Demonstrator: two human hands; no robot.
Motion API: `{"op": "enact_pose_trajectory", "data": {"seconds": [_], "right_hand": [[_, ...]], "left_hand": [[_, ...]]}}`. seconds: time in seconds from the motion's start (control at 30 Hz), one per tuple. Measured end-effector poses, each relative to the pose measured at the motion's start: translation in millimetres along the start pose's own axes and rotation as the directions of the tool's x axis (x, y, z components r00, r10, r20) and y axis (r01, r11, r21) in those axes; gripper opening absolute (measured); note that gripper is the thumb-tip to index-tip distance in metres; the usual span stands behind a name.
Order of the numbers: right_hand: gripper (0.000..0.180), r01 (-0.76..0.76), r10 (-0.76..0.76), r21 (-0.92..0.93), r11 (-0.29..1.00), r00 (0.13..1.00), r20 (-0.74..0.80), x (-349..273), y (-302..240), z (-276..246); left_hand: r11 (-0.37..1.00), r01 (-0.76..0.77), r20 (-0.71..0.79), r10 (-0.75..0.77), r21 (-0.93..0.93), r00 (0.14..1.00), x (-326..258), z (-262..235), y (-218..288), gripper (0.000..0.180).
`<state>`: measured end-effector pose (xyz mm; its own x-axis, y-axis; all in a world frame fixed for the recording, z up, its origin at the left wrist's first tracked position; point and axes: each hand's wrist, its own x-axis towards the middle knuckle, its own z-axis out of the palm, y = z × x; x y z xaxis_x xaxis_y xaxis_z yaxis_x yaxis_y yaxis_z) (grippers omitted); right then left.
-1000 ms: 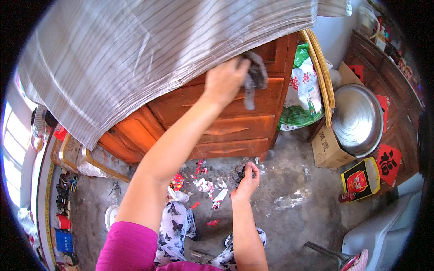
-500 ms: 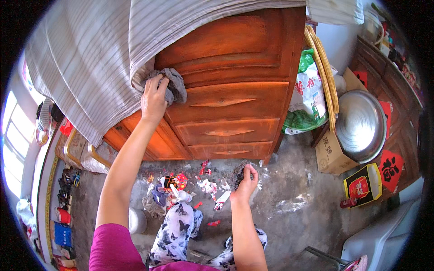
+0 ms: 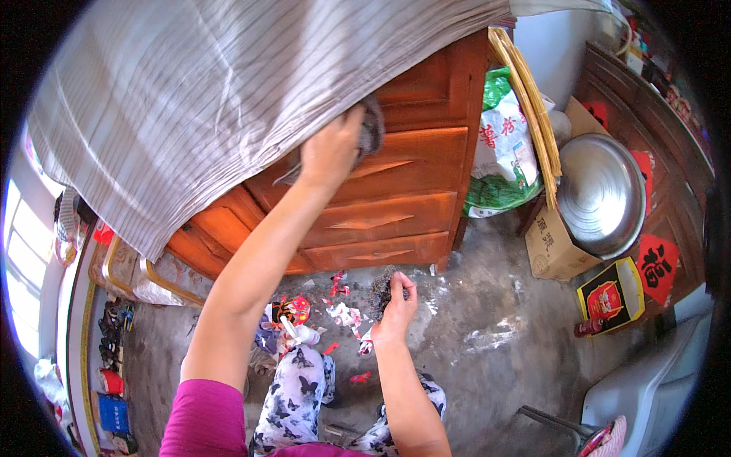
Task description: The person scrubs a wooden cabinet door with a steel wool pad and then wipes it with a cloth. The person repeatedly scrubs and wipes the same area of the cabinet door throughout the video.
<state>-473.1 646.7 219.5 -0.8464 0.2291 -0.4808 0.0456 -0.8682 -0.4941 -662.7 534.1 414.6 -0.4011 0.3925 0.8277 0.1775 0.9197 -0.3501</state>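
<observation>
My left hand (image 3: 330, 154) presses a crumpled grey cloth (image 3: 371, 131) against the front of the reddish-brown wooden cabinet (image 3: 426, 164), just above the upper drawer. Over the cabinet's top and left front hangs a striped grey sheet (image 3: 183, 122), its edge right beside that hand. Lower down, in front of the bottom drawer, my right hand (image 3: 397, 311) is closed on a dark, wiry scouring pad (image 3: 379, 295), held in the air away from the wood.
Torn red and white scraps (image 3: 345, 314) and a white bottle (image 3: 303, 333) litter the concrete floor by my knees. To the right stand a green and white sack (image 3: 499, 152), a cardboard box (image 3: 554, 247) and a large metal basin (image 3: 601, 194). A grey plastic chair (image 3: 647, 396) is at the lower right.
My left hand has swept the cloth rightward across the cabinet front, and the sheet now covers more of it. My right hand keeps the scouring pad, slightly further left in view.
</observation>
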Motion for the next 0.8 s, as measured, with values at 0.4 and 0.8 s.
{"op": "enact_pose_trajectory", "data": {"seconds": [0.4, 0.8], "right_hand": [[0.015, 0.113, -0.12, -0.088, 0.99, 0.989, -0.088, 11.7, -20.1, -9.7], [0.013, 0.111, -0.114, -0.039, 0.993, 0.99, -0.077, 22.0, -9.9, -8.3]], "left_hand": [[0.95, -0.007, -0.067, -0.015, -0.312, 0.998, 61.9, 32.8, 97.6, 0.044], [0.85, 0.187, -0.093, -0.265, -0.493, 0.96, 146.7, 17.5, 80.3, 0.042]]}}
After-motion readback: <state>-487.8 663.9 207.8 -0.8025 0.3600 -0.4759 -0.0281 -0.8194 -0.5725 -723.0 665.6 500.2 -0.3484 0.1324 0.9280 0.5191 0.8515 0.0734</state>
